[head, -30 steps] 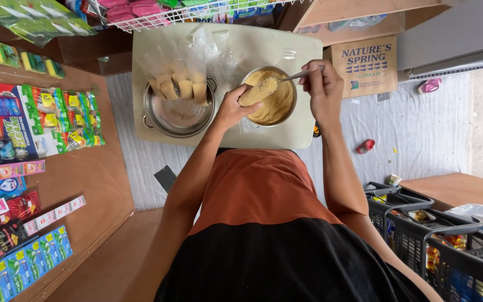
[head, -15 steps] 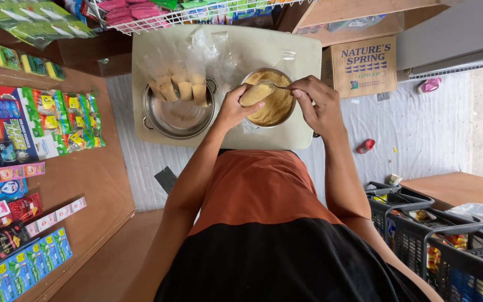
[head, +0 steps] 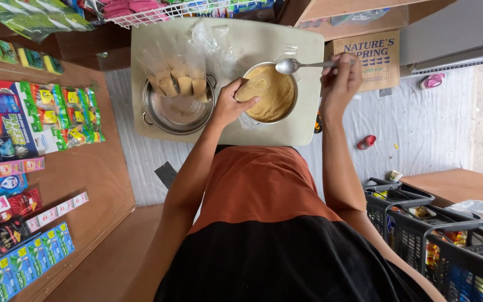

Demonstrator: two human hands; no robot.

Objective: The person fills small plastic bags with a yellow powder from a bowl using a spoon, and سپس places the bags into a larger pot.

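1. Shop corner, cream square table [head: 303,120] against the wall.
2. Left hand [head: 231,103] pinched a small clear bag of tan powder [head: 247,89] at the round metal bowl of powder [head: 272,95].
3. Right hand [head: 339,78] gripped a steel spoon [head: 297,65], empty, just above.
4. Several filled clear bags [head: 180,84] sat left of the grip in a metal pot [head: 177,114]; plenty of powder left.

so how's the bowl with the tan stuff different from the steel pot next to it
The bowl is filled with tan powder or paste; the steel pot shows a bare shiny bottom, with filled clear plastic bags leaning in it. The pot looks wider and has side handles; none show on the bowl. The left hand rests at the bowl's rim, and the right hand holds a spoon above it; the pot is untouched. Both are round metal vessels on the beige table.
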